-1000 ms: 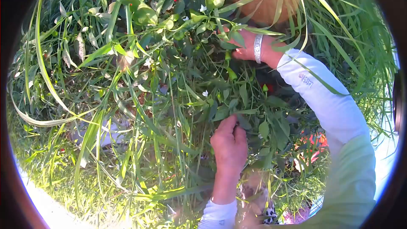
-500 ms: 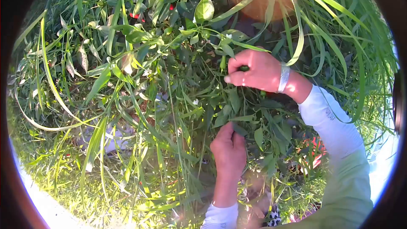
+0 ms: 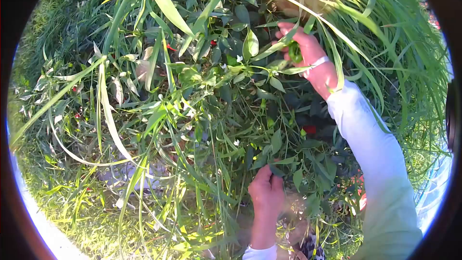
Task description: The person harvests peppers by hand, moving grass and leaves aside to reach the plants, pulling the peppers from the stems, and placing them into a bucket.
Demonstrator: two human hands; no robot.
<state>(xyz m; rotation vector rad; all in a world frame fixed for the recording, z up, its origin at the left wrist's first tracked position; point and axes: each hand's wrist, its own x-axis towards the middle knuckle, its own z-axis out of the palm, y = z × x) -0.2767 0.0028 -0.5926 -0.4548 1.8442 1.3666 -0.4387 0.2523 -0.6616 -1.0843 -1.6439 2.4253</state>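
Note:
My right hand [image 3: 308, 50] is at the upper right among grass blades, its fingers curled around shiny green peppers [image 3: 294, 53] in the palm. How many it holds is partly hidden by leaves and fingers. Lower down, my left hand [image 3: 267, 188] is closed in a pinch at the edge of a leafy pepper plant [image 3: 276, 142]. A dark leaf [image 3: 276, 170] shows at its fingertips; the exact spot gripped is hard to see. Between the hands, a small green pepper [image 3: 263, 104] hangs on the plant. A red pepper [image 3: 309, 129] shows in the shade below my right wrist.
Long grass blades [image 3: 380, 43] hang over my right arm. Behind them at the top is a rounded tan thing [image 3: 301, 2], mostly covered. Small white flowers [image 3: 239, 58] and more red spots [image 3: 213, 43] show among the leaves. Pale ground cover [image 3: 154, 173] lies at left.
My right hand has moved up and away from the plant's middle, and green peppers now show more clearly in it. My left hand stays pinched at the plant; the view has shifted slightly.

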